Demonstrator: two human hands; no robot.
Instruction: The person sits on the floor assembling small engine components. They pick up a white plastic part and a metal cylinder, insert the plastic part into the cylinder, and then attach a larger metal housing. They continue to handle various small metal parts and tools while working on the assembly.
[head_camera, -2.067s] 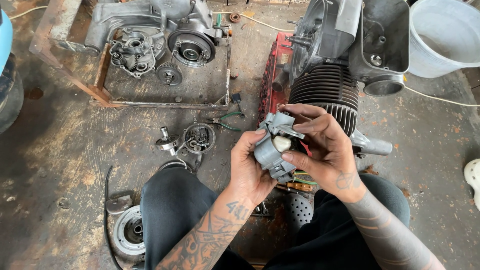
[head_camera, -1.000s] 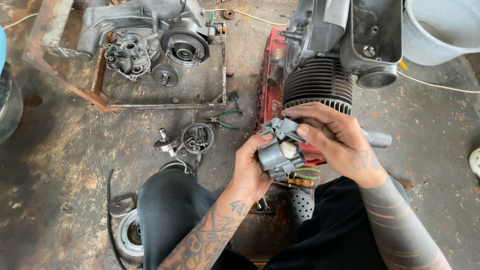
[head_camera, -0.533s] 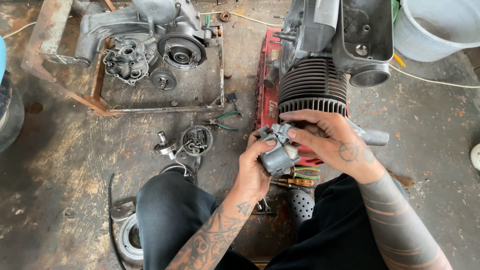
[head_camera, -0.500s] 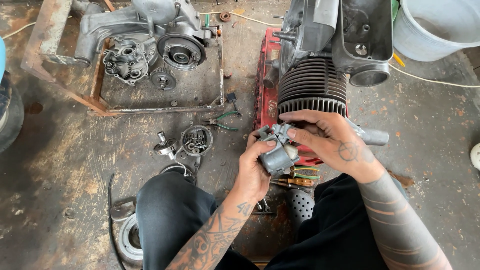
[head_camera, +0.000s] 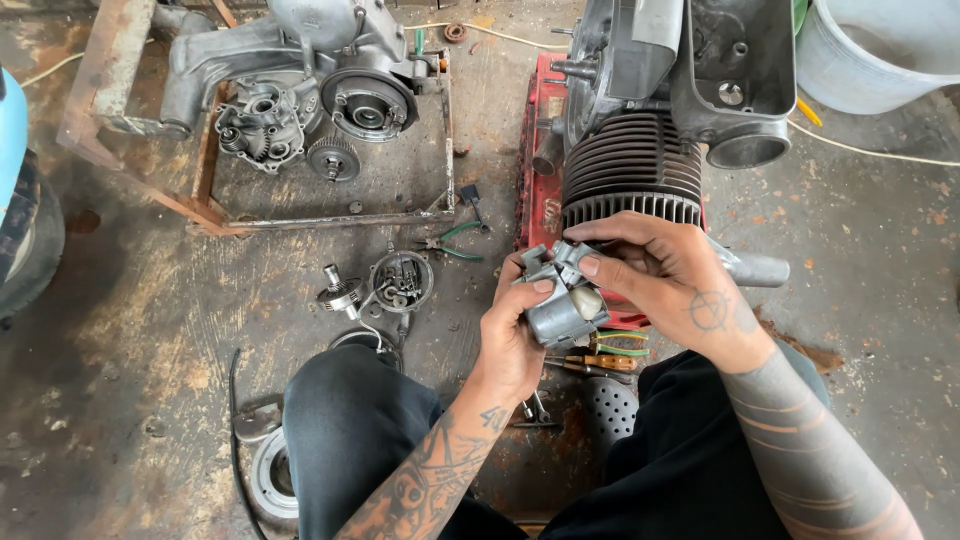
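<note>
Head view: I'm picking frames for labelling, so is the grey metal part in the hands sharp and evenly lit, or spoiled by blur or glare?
Head view: the carburetor is sharp between left hand and right hand; light is soft and even, with no harsh shadows; only mild sheen on the engine cover.

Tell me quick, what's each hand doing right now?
Left hand: closed around the small grey metal engine part, holding it up.
Right hand: fingers gripping the same part from the top.
</note>
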